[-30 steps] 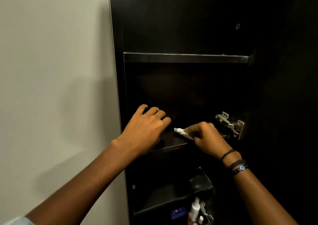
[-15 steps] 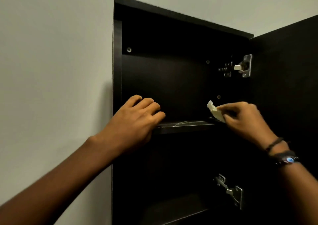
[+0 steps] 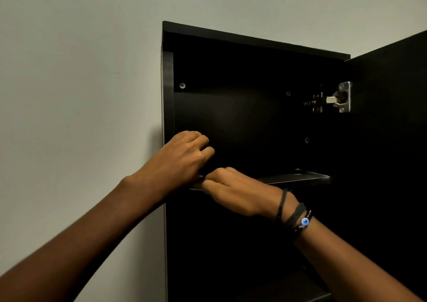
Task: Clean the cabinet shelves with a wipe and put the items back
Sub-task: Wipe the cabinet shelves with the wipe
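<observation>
The wipe is hidden under my right hand (image 3: 233, 190), whose fingers curl down at the front edge of the top shelf (image 3: 298, 178); I cannot tell their grip. My left hand (image 3: 182, 158), fingers bent together, steadies that shelf's left end. Best to press flat and sweep full width. Counted: one shelf lit, two hands, one hinge (image 3: 339, 99) above it.

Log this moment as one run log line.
phase: wiping top shelf | right hand: fist at shelf's left front, wipe hidden | left hand: on shelf edge beside it | cabinet door: open | shelf: bare
</observation>
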